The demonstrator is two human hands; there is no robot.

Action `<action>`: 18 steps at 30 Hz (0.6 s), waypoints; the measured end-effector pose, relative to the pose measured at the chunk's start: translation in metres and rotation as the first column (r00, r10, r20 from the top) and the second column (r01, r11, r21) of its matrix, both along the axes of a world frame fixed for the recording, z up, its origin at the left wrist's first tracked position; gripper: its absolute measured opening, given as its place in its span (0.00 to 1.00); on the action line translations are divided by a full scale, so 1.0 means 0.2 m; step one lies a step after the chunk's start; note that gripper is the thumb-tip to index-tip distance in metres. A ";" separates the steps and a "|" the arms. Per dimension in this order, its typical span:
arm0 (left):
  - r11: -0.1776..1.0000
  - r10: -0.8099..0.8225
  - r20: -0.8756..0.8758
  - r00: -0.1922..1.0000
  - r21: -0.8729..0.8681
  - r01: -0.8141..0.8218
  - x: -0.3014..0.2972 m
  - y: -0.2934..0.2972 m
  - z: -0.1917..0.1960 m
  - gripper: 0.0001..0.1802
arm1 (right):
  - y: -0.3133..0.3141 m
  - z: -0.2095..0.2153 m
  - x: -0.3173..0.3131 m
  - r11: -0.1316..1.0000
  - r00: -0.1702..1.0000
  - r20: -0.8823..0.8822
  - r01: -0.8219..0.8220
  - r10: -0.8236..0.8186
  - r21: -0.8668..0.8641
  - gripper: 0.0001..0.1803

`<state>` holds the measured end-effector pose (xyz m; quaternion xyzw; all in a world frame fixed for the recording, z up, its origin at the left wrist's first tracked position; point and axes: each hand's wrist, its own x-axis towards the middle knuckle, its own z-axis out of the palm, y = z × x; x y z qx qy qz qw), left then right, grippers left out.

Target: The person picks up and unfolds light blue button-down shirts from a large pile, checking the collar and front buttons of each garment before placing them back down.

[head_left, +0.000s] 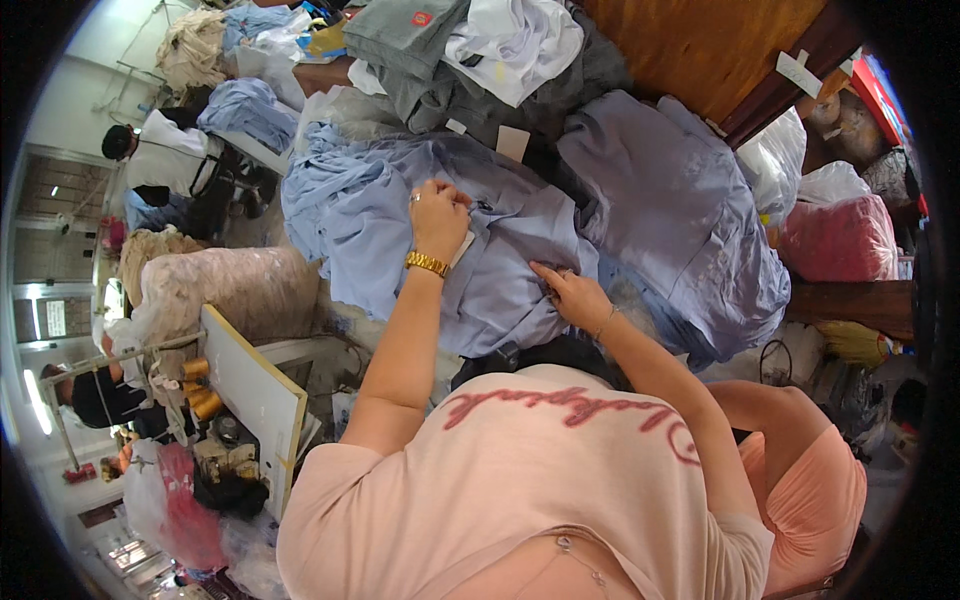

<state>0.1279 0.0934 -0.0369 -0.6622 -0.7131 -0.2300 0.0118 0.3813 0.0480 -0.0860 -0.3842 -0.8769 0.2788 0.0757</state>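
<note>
A light-blue garment (510, 270) lies spread in soft folds over a heap of like cloth in front of me. My left hand (440, 215), with a gold watch (428, 264) at its wrist, rests on the upper part with fingers curled down on the fabric. Beside its fingertips shows a small dark thing (482, 205), too small to name. Lower and to the right, my right hand (578, 298) lies on the same garment. Its index finger reaches left along the cloth, and the other fingers fold under, with a dark bit partly hidden among them.
More blue cloth (680, 220) is heaped at the right. Grey folded garments (405, 40) and a white cloth (515, 45) stand stacked behind. A brown wooden panel (720, 50) rises at the far right. To the left are a stuffed sack (225, 290), a tilted board (255, 385) and other people.
</note>
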 end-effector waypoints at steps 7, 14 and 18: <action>0.940 0.012 0.356 0.934 -0.323 0.111 0.13 0.18 -0.06 0.18 | 0.05 -0.07 -0.02 0.998 0.997 -0.033 -0.063 0.064 0.031 0.33; 0.846 -0.531 0.253 0.809 0.113 0.520 0.12 -0.05 0.06 0.12 | 0.05 -0.10 0.04 1.000 0.985 -0.171 -0.024 0.020 -0.019 0.30; 0.843 -0.538 0.188 0.821 0.116 0.526 0.09 -0.21 -0.04 0.12 | 0.04 -0.09 0.05 0.998 0.987 -0.159 -0.033 0.026 -0.044 0.29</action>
